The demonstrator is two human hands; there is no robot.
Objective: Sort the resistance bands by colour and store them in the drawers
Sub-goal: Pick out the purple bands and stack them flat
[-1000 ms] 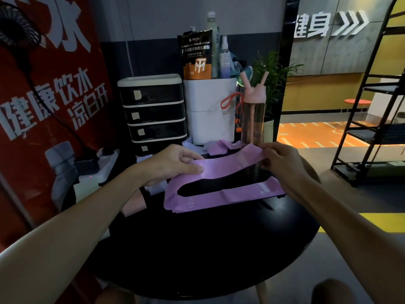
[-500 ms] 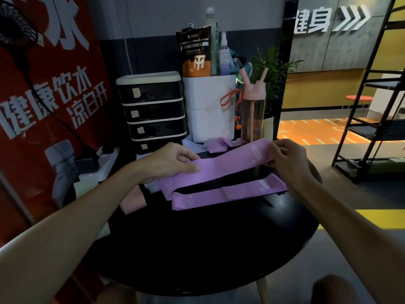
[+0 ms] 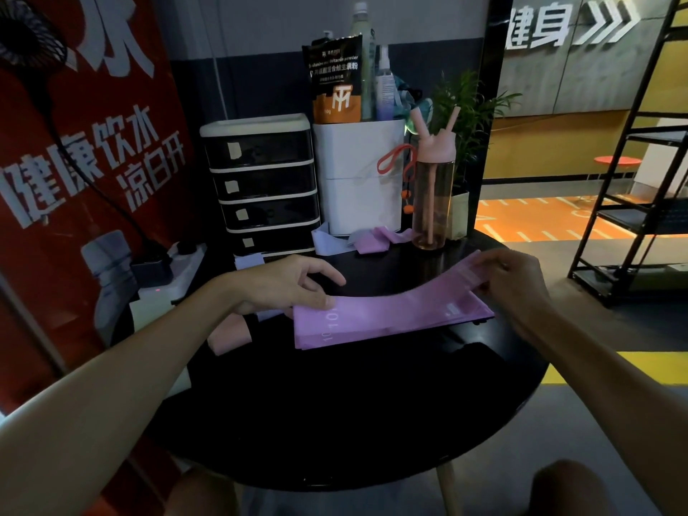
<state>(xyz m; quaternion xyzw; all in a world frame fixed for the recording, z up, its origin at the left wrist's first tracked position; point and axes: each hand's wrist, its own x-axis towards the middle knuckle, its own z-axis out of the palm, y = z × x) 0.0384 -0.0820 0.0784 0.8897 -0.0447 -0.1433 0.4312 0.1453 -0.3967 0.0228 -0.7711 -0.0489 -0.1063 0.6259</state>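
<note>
A stack of flat purple elastic resistance bands (image 3: pixel 372 325) lies across the middle of the round black table (image 3: pixel 335 422), its long axis running from left to right. The left hand (image 3: pixel 286 284) rests at the left end of the stack: the thumb presses on the band surface and the other fingers are relaxed and loosely extended above the table, holding nothing. The right hand (image 3: pixel 517 288) grips the right end of the uppermost purple band (image 3: pixel 428 296) between curled fingers and thumb; that end is raised off the stack, while the left end lies flat on it. A pale pink band (image 3: pixel 229 335) lies at the left edge of the table, partly covered by the left wrist. A crumpled purple band (image 3: pixel 372 242) lies near the far edge, just in front of a white rectangular storage box (image 3: pixel 357 188). The black four-drawer plastic unit with cream frames (image 3: pixel 264 188) stands at the far left edge, all drawers closed, each front bearing a small paper label. A black and orange powder pouch (image 3: pixel 337 80) and a spray bottle (image 3: pixel 383 87) stand in the box. A pink-lidded transparent water bottle (image 3: pixel 433 188) stands beside the box on its right, between the stack and a green potted plant (image 3: pixel 469 106). A white power strip (image 3: pixel 178 270) sits left of the drawer unit.
</note>
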